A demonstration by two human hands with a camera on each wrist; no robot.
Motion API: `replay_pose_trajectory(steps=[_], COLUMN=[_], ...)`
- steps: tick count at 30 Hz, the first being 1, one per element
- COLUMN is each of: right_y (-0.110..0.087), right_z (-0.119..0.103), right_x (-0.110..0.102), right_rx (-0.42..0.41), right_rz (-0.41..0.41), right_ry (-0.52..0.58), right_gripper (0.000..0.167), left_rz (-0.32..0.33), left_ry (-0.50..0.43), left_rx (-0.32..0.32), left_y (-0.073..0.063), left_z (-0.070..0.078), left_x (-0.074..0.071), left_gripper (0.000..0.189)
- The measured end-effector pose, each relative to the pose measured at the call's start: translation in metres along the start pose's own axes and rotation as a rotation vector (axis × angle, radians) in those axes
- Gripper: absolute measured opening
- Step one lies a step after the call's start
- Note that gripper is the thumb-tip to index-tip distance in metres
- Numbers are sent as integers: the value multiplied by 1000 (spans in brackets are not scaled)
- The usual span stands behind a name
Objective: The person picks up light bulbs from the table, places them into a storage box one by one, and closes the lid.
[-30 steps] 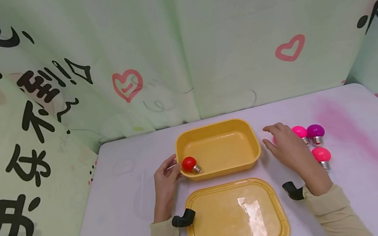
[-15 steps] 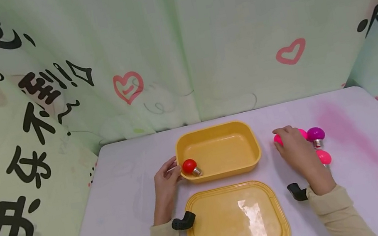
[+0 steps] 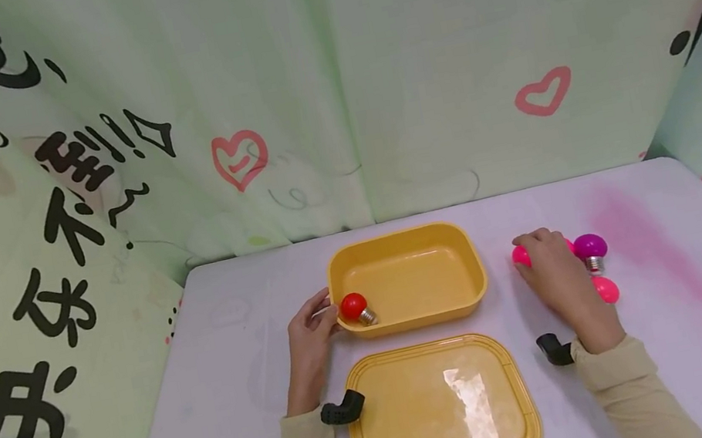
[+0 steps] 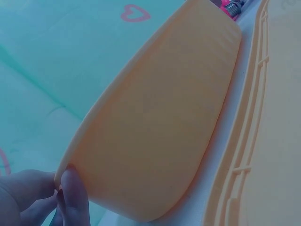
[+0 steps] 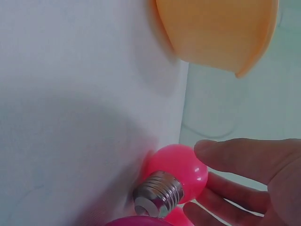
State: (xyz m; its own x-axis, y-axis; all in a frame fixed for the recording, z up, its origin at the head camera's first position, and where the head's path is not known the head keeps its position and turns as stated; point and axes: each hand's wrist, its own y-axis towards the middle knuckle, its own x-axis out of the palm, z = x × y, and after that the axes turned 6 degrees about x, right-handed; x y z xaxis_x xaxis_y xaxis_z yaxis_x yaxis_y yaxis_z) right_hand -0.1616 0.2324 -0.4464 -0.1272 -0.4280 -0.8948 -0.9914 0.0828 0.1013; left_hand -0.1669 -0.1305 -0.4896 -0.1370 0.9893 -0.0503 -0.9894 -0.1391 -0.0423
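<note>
My left hand (image 3: 311,343) pinches the left rim of a yellow plastic box (image 3: 418,278), thumb outside in the left wrist view. Inside the box, near that hand, lies a red light bulb (image 3: 354,306) with a silver screw base. At the right, my right hand (image 3: 555,281) has its thumb and fingers round a pink light bulb (image 5: 176,167), which still sits at table level. The hand partly covers this bulb in the head view. Close by are a purple light bulb (image 3: 590,246) and further pink bulbs, one of them a pink light bulb (image 3: 606,289) beside the wrist.
A yellow lid (image 3: 440,407) lies flat on the white table (image 3: 240,426), in front of the box. Hanging cloth (image 3: 423,65) with writing and hearts closes off the back and sides. Both wrists carry a black mount.
My right hand has moved right and closed its fingers round the leftmost pink bulb. The left hand stays on the box rim.
</note>
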Motion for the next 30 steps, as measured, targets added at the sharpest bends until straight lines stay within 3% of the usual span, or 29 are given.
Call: replay_pose_trajectory(steps=[11, 19, 30], right_y=[6, 7, 5], right_z=[6, 4, -15], right_x=[6, 5, -7], right_rx=[45, 59, 3], right_rz=[-86, -92, -61], right_ry=[-49, -46, 20], right_gripper=[47, 50, 48], left_rz=[4, 0, -4], left_ry=[-2, -17, -5], left_rx=[-11, -3, 3], left_y=[0, -1, 0], left_z=[2, 1, 0], left_x=[0, 0, -1], left_gripper=[38, 38, 38])
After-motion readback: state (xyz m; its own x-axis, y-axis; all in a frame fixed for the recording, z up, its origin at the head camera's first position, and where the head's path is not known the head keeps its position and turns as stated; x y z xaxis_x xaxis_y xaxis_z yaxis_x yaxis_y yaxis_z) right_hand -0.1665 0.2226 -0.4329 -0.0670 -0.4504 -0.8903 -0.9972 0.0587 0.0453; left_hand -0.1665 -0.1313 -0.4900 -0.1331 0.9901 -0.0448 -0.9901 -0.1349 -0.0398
